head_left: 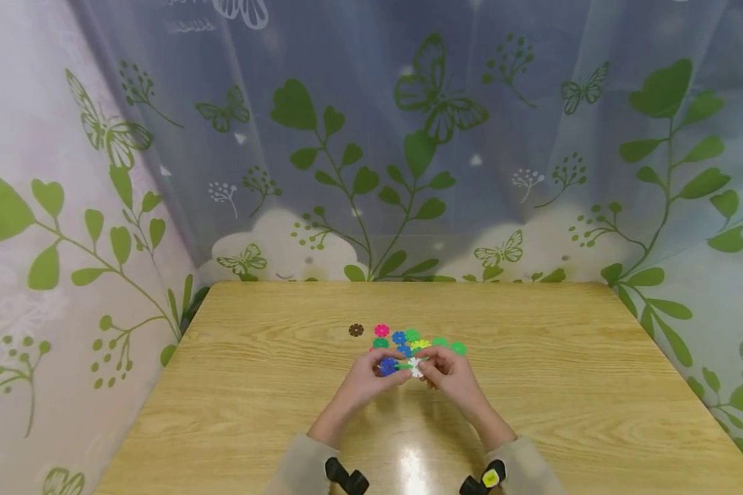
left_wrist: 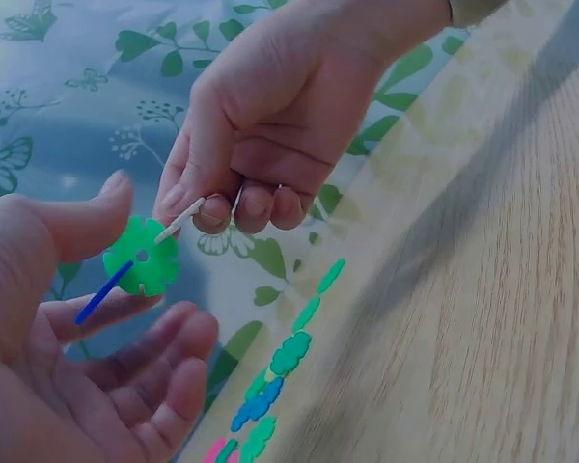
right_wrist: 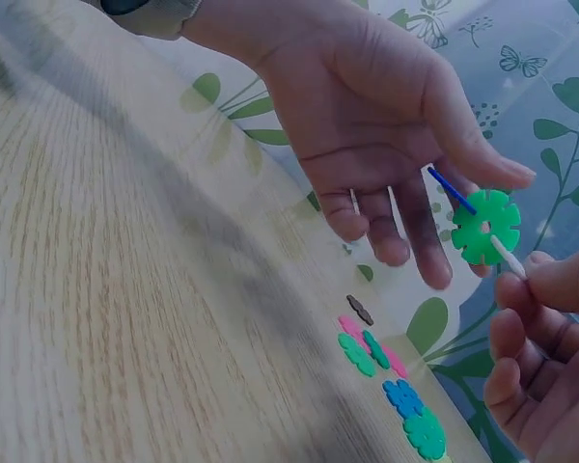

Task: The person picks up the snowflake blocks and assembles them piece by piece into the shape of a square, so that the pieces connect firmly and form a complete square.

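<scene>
Pinching green disc (left_wrist: 154, 274) with left hand (head_left: 370, 375), white disc (head_left: 415, 368) with right hand (head_left: 452, 376). Best kept perpendicular, pushed straight inward with even pressure, never twisted.

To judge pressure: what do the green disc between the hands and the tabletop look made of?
Green disc: probably plastic, smooth and satin; even colour and neat notches suggest it. Tabletop: wood or printed laminate, glossy; grain and glare show, core unclear.
</scene>
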{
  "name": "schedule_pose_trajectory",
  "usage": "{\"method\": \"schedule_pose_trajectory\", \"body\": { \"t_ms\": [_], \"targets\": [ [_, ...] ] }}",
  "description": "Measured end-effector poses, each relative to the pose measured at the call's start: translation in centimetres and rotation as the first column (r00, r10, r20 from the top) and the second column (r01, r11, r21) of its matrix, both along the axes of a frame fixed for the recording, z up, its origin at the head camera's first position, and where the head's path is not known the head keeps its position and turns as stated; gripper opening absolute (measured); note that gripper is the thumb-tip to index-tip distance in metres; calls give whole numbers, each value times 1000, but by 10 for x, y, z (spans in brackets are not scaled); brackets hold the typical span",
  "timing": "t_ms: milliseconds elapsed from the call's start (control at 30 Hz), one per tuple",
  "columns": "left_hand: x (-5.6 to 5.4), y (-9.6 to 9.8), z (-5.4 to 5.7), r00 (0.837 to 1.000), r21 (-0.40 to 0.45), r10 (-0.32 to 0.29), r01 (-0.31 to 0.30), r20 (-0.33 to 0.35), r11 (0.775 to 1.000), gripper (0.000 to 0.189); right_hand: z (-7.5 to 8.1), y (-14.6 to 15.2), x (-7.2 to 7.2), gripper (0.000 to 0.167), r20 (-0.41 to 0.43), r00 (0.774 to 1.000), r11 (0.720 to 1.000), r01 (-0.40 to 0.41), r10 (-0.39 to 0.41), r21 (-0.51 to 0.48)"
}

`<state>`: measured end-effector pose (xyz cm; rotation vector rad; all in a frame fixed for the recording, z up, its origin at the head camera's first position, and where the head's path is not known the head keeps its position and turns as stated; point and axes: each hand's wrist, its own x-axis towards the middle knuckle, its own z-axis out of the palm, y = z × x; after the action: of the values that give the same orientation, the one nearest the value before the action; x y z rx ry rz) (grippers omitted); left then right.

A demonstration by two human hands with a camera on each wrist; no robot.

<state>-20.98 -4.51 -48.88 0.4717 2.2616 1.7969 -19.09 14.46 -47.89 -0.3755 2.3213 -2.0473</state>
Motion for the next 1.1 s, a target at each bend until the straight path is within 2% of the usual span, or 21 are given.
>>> {"method": "schedule_pose_trajectory", "body": {
  "t_ms": [100,267,400,533,633,867,1033,1100],
  "targets": [
    [-1,1,0,995,-103,-12,1,-104,995,47,10,-4,7,17,-17,1000,1000,-19,19,22],
    [-1,3,-1,985,-135,-28,4,-171,991,44,14,-8,11,17,-27,999,999,-29,30,45],
    [-2,5,-3,983,-112,-25,5,-182,994,41,3,-6,5,17,-21,1000,1000,-22,22,14],
    [-1,6,-3,981,-100,-12,-8,-196,995,44,-12,-5,-2,19,3,1000,1000,1,-1,-9],
    [-1,6,-3,977,-97,-2,-19,-212,995,47,-18,-5,-4,21,9,1000,1000,7,-6,-19],
    [-3,4,-4,984,-47,27,-36,-174,998,38,-18,3,-7,25,2,1000,1000,-3,3,-10],
    [-3,1,-4,987,-52,53,-62,-151,997,33,-24,19,-12,29,43,997,997,62,-64,45],
    [-3,0,-5,991,-41,63,-68,-121,997,33,-28,27,-15,28,55,993,993,98,-101,61]
  ]
}}
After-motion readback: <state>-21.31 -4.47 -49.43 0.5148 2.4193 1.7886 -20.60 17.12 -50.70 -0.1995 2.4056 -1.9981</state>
